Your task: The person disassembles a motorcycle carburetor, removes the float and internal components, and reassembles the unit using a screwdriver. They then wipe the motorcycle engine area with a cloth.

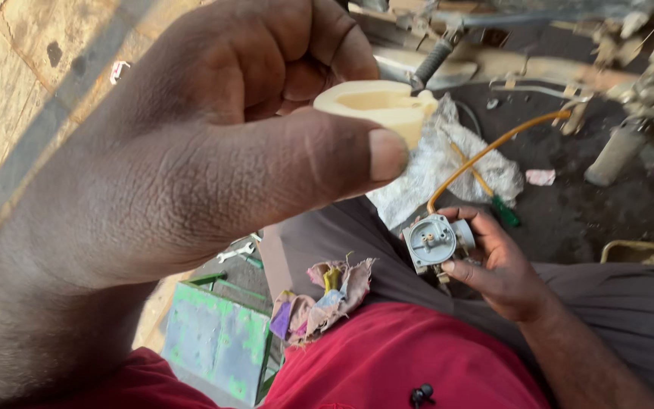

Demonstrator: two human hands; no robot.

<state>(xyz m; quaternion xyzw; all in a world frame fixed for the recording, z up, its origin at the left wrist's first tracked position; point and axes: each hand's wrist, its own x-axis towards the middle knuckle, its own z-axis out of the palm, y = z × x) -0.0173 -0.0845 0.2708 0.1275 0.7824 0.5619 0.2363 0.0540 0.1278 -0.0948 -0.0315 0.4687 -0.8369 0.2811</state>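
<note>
Close to the camera, the left hand (191,174) pinches a cream plastic float (378,104) between thumb and fingers; it looks light, hollow and crushable. Lower right, the right hand (497,265) wraps a small metal carburetor body (433,242), seemingly heavier and rigid, over the lap.

Bright daylight from upper left; soft shadows. The near left hand (191,174) is slightly blurred; upper right background smeared.
</note>
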